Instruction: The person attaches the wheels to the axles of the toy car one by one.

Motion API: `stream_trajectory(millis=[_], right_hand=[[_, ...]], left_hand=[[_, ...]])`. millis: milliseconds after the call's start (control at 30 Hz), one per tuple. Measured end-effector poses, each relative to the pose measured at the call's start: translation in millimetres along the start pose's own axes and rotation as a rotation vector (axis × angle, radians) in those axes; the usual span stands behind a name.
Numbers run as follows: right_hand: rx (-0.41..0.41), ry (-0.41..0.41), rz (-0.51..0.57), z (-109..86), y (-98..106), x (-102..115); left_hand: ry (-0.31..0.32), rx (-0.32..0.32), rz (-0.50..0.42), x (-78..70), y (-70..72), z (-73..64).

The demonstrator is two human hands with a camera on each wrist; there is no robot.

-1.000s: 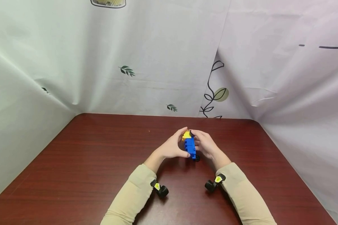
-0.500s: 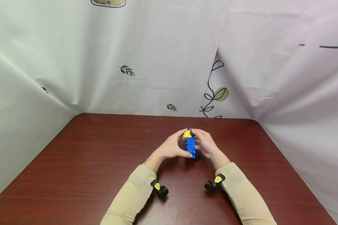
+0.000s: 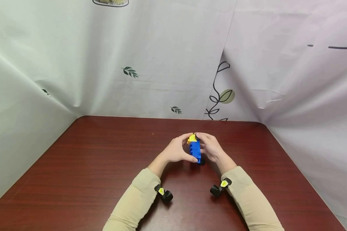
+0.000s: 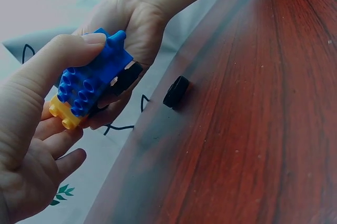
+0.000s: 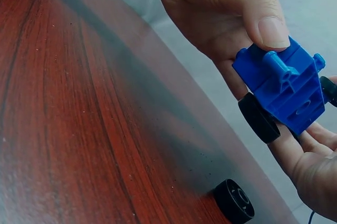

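Note:
A toy car of building blocks (image 3: 195, 150) is held between both hands, with a blue studded body and a yellow brick (image 4: 64, 113) at one end. My left hand (image 3: 176, 150) grips it, the thumb (image 4: 95, 39) pressing on the blue end and the fingers reaching round the yellow end. From the other side my right hand (image 3: 211, 148) holds the car, its fingertips at a black wheel (image 5: 329, 90) by the yellow end. Another black wheel (image 5: 258, 118) sits along the blue body. The right fingers are partly hidden behind the car in the left wrist view.
A loose black wheel (image 5: 234, 201) stands on the reddish-brown wooden table (image 3: 104, 160), just below the hands. Behind the table hangs a pale curtain (image 3: 162, 57) with leaf prints. Each sleeve carries a small black camera (image 3: 167, 196).
My left thumb has slid slightly to the right along the blue end of the toy car. Both hands otherwise stay in nearly the same place.

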State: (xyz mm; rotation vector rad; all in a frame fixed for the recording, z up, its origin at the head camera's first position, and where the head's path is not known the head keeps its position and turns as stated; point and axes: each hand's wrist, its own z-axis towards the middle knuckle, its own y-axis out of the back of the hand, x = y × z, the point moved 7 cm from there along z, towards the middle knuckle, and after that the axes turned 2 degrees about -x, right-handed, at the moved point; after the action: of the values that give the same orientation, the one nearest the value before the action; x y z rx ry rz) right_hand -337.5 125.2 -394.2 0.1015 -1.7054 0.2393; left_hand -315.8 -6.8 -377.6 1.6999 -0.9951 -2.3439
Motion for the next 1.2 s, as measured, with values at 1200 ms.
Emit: stream_trajectory(millis=[1200], right_hand=[[-0.038, 0.005, -0.188, 1.1, 6.1, -0.7]], left_hand=[[0.041, -0.013, -0.029, 5.2, -0.2, -1.4]])
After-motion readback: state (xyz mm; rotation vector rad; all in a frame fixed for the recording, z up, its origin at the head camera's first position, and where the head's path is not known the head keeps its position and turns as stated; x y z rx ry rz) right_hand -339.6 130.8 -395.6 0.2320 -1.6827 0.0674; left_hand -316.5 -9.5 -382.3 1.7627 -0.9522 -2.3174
